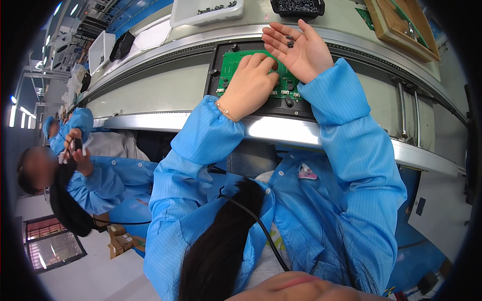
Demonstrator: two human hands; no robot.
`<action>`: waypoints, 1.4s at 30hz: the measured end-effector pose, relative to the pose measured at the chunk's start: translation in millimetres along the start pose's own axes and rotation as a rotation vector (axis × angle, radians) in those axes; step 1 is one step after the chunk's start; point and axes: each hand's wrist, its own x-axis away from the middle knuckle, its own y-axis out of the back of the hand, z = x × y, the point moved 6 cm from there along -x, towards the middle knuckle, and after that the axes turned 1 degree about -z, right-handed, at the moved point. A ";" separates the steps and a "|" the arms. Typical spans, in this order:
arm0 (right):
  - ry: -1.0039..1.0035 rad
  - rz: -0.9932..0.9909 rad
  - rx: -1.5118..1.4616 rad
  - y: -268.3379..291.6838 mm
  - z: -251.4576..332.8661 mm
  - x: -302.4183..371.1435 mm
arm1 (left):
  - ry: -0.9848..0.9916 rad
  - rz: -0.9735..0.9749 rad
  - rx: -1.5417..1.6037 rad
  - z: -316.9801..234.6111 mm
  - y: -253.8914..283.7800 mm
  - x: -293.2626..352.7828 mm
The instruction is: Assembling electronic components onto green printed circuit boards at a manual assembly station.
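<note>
Evidently, the work centres on a rectangular green circuit board (231,62) lying in a flat black fixture (273,109) on the pale bench (150,85), in front of the person. The left hand (251,83) is palm down over the middle of the board with its fingers curled; whether it pinches anything cannot be told, since the fingertips are hidden. The right hand (306,55) is open, palm up, with a few small black parts (290,43) resting near the base of the fingers.

Good handling here probably means a light, straight touch, the wrist clear of the small white connectors (285,92) along the board's near edge, and the right palm level so that nothing rolls off.

The left hand hides the board's centre, and the right hand and its blue cuff (334,93) cover its right side. Beyond are a white plastic bin (211,19) and a black plastic bin (297,14), both holding dark parts; a tan box (416,51) is at the far right. On the left, a co-worker in blue (113,175) holds something dark.
</note>
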 end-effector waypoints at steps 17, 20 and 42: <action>0.052 0.210 -0.189 8.7 15.6 -3.8 | -0.244 -0.010 -0.200 -14.7 -5.4 -15.1; 0.059 0.029 -0.125 12.6 18.3 -7.4 | -0.267 -0.004 -0.231 -16.6 -5.3 -17.1; 0.046 -0.001 -0.165 11.4 21.0 -2.7 | -0.007 0.032 0.049 -12.2 0.1 -14.8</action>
